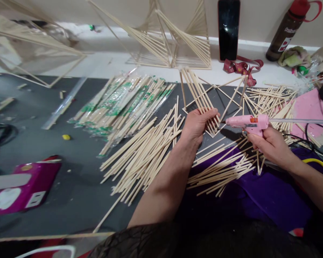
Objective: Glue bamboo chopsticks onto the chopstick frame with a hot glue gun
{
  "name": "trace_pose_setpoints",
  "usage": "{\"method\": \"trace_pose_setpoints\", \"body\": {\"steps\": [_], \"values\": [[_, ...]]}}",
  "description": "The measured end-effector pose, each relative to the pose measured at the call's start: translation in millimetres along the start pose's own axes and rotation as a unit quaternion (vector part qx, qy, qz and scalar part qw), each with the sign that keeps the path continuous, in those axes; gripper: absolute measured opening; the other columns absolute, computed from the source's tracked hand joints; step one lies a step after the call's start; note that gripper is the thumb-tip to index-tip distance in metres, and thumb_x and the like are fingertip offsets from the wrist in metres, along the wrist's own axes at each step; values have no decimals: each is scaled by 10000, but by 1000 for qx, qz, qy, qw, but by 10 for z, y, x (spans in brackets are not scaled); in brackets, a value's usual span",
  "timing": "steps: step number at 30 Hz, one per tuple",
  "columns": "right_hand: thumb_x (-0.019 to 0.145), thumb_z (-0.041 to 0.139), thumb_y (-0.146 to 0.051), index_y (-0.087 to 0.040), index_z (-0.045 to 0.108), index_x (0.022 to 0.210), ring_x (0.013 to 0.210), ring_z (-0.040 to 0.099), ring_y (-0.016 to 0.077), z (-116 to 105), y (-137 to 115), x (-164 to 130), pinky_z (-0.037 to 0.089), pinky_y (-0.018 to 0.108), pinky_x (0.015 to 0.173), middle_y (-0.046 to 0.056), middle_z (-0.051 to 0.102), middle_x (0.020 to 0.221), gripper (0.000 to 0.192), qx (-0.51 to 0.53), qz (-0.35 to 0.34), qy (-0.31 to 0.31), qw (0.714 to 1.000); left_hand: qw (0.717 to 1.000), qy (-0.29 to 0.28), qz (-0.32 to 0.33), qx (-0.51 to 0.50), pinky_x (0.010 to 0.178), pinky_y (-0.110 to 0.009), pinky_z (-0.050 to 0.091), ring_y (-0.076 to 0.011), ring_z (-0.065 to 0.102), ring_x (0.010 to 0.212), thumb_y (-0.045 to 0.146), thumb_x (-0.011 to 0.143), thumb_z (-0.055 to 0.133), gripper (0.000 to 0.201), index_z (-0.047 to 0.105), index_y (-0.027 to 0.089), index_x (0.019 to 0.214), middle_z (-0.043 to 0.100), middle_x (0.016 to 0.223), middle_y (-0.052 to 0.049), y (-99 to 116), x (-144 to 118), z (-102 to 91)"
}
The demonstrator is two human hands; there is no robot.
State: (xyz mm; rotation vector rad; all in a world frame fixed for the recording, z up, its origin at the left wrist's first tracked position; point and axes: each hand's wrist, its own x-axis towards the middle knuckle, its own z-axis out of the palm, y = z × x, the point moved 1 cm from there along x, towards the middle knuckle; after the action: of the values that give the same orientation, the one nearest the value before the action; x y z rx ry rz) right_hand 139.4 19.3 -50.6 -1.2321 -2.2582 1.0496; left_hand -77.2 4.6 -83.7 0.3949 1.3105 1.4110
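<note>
My left hand (197, 123) grips a part-built frame of thin wooden sticks (197, 91), fingers curled over its lower corner. My right hand (270, 145) holds a pink glue gun (247, 123) level, its nozzle pointing left at the frame's corner just beside my left fingers. A clear glue stick (301, 121) juts out of the gun's back to the right. A loose heap of bare sticks (142, 154) lies left of my left forearm, and more sticks (220, 170) lie under my hands on purple cloth (271, 193).
Wrapped chopstick packs (118, 105) lie at centre left on the dark mat. Finished stick structures (174, 43) stand at the back. A black phone (228, 28) leans on the wall, a brown bottle (285, 30) at right. A magenta box (21, 186) sits at left.
</note>
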Motion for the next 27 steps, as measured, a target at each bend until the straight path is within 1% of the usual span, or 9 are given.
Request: {"method": "trace_pose_setpoints", "body": {"steps": [5,11,17,21,27], "values": [[875,525,-346,-173,610,794,667,544,173,4,-2,3,388,299,566,40,562,643,209,2,-9,14,1000,1000,-1,2,0,504,-203,472,-87,576,490,195,681,723,96,650,143,646,660,597,-2,4,-4,0],[871,516,-382,-172,564,724,667,538,170,16,22,10,389,305,582,44,554,657,260,12,18,-10,1000,1000,-1,0,-1,491,-198,472,-85,574,478,204,648,759,129,648,139,646,666,603,-3,-1,-2,-3],[866,530,-354,-173,590,751,686,541,176,-16,-6,2,400,316,615,47,559,686,222,-9,-10,22,1000,1000,-6,2,-5,492,-189,477,-83,583,489,200,656,747,116,652,134,651,666,604,-9,-4,-1,-6],[865,525,-362,-173,599,765,687,539,182,-21,-16,17,400,321,609,56,566,708,225,-7,-14,23,1000,1000,-6,4,-4,487,-191,471,-81,575,475,194,661,745,112,653,134,639,660,597,-10,-2,1,-5],[851,538,-385,-191,555,691,657,526,172,-7,10,31,392,323,592,47,555,682,252,-8,-6,22,1000,1000,-1,6,1,493,-198,470,-84,577,484,198,662,748,112,656,142,633,662,600,-9,-9,5,-10]]}}
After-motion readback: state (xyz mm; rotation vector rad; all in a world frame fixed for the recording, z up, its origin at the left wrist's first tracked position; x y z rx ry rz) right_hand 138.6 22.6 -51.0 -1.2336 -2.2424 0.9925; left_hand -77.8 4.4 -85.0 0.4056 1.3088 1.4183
